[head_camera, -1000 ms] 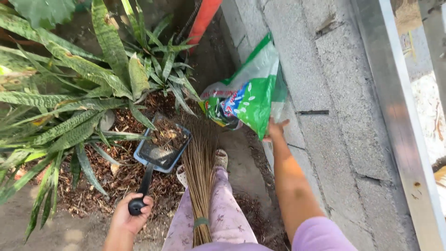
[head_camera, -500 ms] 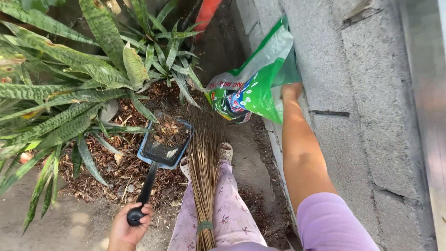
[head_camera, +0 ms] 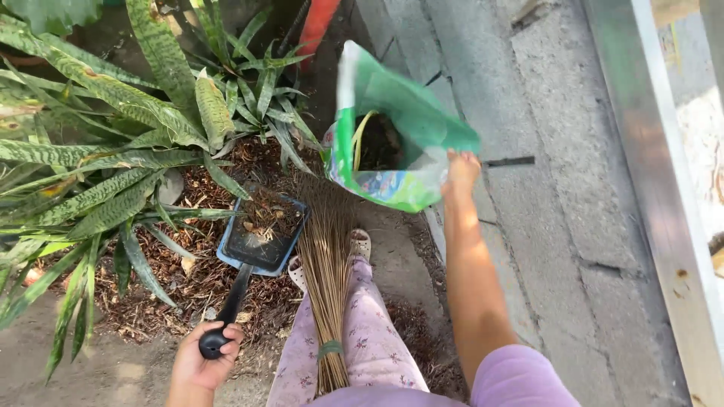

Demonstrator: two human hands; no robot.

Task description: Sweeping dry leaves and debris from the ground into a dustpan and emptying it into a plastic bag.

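Bare dirt strewn with brown leaf litter runs beside a grey block wall (head_camera: 558,151), with striped plants (head_camera: 113,151) left of the dustpan. The left hand (head_camera: 207,358) is wrapped around the black handle of a blue dustpan (head_camera: 260,237) holding dry leaves; the right hand (head_camera: 460,169) pinches the rim of an open green-and-white bag (head_camera: 392,132), its dark contents hard to make out. A stick broom (head_camera: 326,279) stands between the legs, its top cut off.

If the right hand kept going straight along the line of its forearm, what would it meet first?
The right hand already grips the rim of the open green bag. Going straight on, it would press into that bag, then probably the concrete block wall behind it; depth is hard to judge.
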